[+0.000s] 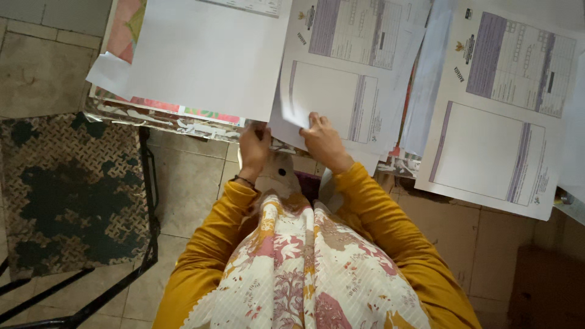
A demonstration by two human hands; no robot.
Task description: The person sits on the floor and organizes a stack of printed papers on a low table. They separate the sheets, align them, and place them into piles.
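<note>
Large white printed form sheets lie spread over a table. My right hand (322, 139) presses on the lower edge of the middle form sheet (341, 91), whose corner curls up by my fingers. My left hand (253, 149) grips the near edge of the papers just left of it, under a big blank white sheet (207, 55). Both arms wear mustard-yellow sleeves, and a floral cloth covers my front.
Another printed form sheet (493, 122) hangs over the table edge at the right. A patterned table covering (158, 116) shows beneath the papers. A dark patterned mat (67, 189) and a black metal frame (146, 201) lie on the tiled floor at left.
</note>
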